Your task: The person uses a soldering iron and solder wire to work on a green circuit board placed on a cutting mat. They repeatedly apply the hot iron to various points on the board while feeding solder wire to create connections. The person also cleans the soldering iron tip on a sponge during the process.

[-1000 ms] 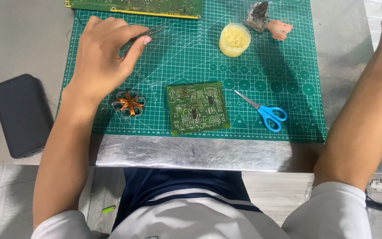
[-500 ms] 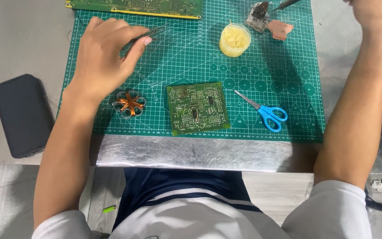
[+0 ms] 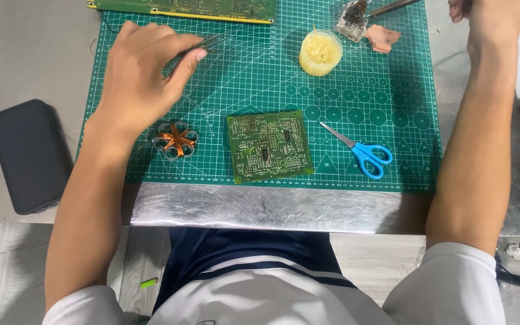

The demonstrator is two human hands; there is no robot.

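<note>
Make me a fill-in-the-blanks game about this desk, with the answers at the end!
1. The scissors lying on the green cutting mat have handles coloured ____.
2. The left hand pinches thin metal ____ in its fingers.
3. The small green circuit board lies between the copper wire coil and the ____.
4. The small round tub near the mat's far edge holds a paste coloured ____.

Missing words: blue; tweezers; scissors; yellow

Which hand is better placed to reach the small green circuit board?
Left, probably. The left hand rests on the cutting mat holding tweezers, just up-left of the small green circuit board. The right hand is raised at the far top-right corner, largely out of frame.
</note>
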